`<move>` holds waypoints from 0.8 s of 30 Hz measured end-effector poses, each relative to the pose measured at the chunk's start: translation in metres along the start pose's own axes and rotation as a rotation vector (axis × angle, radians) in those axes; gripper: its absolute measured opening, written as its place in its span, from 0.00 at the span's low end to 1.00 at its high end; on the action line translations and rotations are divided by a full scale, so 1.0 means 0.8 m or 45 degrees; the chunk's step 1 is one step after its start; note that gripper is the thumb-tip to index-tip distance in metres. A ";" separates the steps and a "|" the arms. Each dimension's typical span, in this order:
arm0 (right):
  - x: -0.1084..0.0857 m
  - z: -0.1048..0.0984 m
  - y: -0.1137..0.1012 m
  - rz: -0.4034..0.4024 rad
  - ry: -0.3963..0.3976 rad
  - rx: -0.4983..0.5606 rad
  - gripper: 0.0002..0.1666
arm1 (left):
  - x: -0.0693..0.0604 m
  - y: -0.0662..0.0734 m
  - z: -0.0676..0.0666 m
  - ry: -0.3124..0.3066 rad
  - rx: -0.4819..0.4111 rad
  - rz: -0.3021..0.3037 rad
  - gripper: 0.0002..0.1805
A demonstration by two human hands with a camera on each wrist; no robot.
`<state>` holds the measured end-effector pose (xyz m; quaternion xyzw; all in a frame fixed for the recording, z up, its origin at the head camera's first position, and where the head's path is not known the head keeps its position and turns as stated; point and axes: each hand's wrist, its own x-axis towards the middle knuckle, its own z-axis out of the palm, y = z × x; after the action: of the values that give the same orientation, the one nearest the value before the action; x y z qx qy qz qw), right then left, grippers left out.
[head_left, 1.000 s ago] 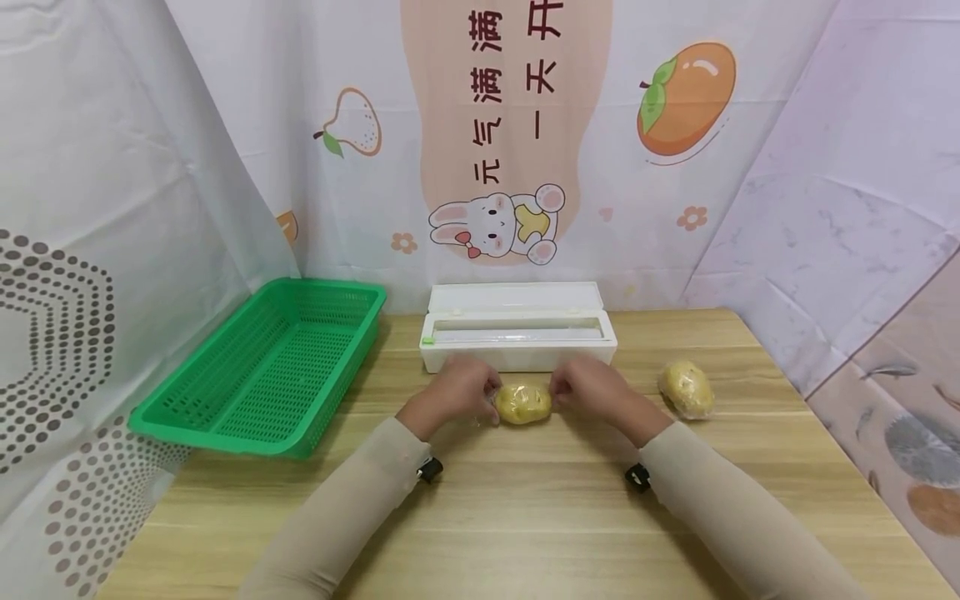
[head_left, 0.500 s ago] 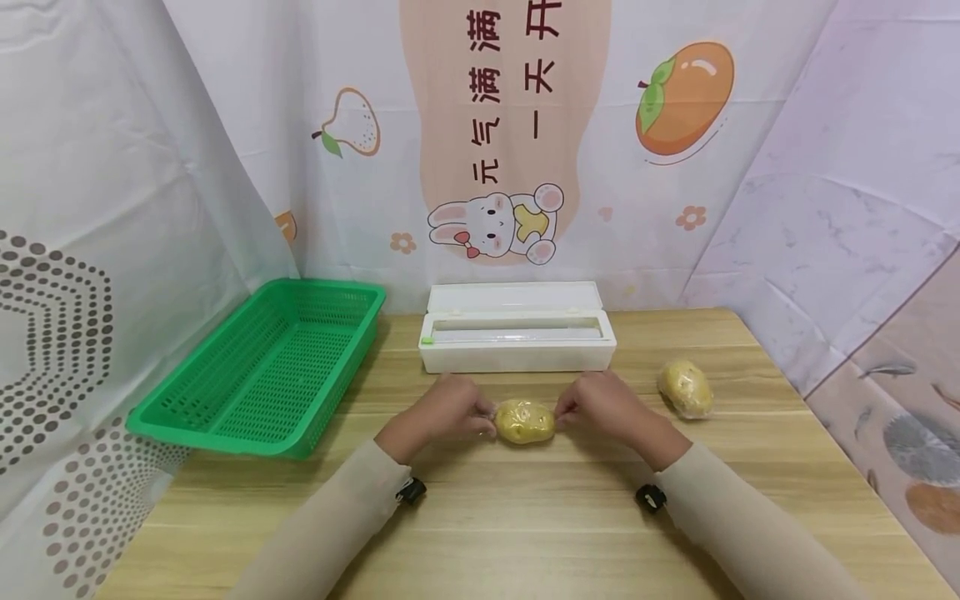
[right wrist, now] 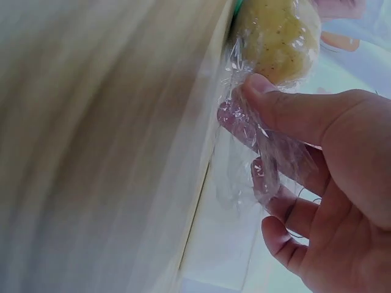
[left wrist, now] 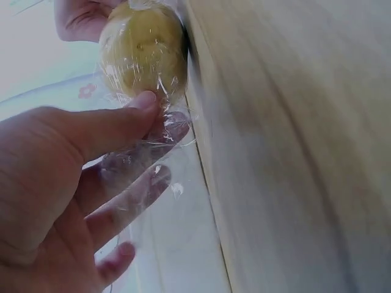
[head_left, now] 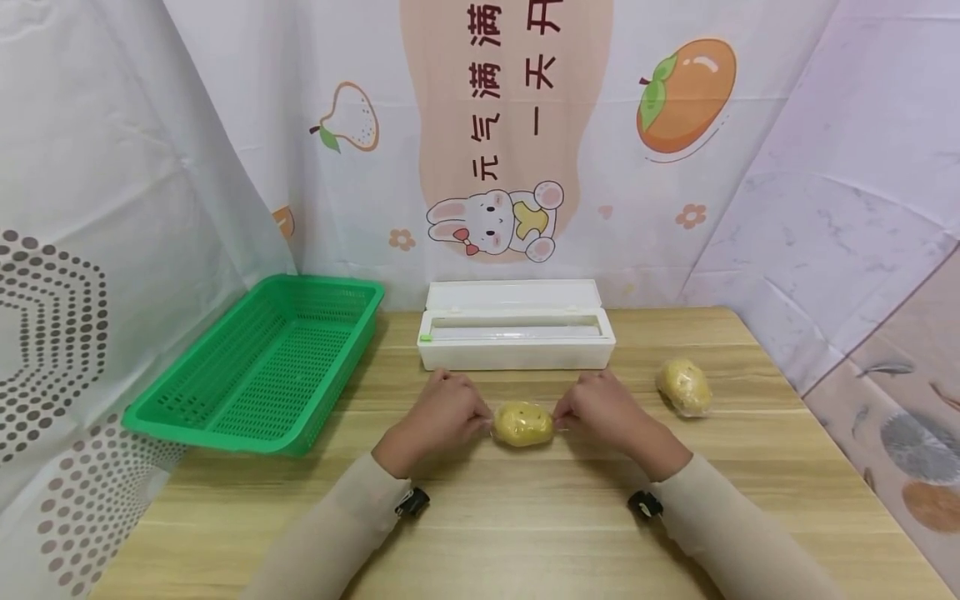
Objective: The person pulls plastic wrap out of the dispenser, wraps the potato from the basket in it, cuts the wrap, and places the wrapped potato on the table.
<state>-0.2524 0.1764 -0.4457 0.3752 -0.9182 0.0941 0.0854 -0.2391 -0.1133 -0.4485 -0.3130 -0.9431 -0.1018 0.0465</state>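
A potato [head_left: 522, 423] wrapped in clear plastic wrap sits between my two hands, over the middle of the table. My left hand [head_left: 444, 417] pinches the gathered end of the plastic wrap [left wrist: 146, 140] between thumb and index finger, close against the potato's side; its other fingers are spread behind the film. On the opposite side my right hand [head_left: 600, 410] pinches the other loose end of the film [right wrist: 244, 122] between thumb and index finger. Farther right lies a second wrapped potato [head_left: 685, 387], which neither hand touches.
Behind the hands stands a white plastic-wrap dispenser box [head_left: 516, 353] with its lid raised and a roll inside. A green perforated basket [head_left: 307, 417] is at the left. A printed curtain [head_left: 345, 200] hangs along the table's back edge, and the wooden table [head_left: 510, 533] extends toward me.
Both hands and the potato have come slightly nearer to me since a second ago. The fingers shifted on the wrap ends, and the potato appears turned. The second potato stayed put.
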 end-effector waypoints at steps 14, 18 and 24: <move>-0.001 -0.008 -0.018 0.039 -0.045 -0.040 0.05 | 0.001 0.000 0.002 0.083 -0.012 0.007 0.11; -0.007 -0.012 -0.024 -0.020 -0.062 -0.003 0.08 | 0.003 0.000 0.006 0.134 0.011 0.028 0.10; -0.010 -0.017 -0.041 -0.039 -0.113 0.083 0.13 | 0.005 0.008 0.005 0.146 0.117 0.004 0.09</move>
<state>-0.2222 0.1623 -0.4309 0.3956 -0.9117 0.1059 0.0339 -0.2385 -0.1048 -0.4505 -0.3056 -0.9421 -0.0760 0.1149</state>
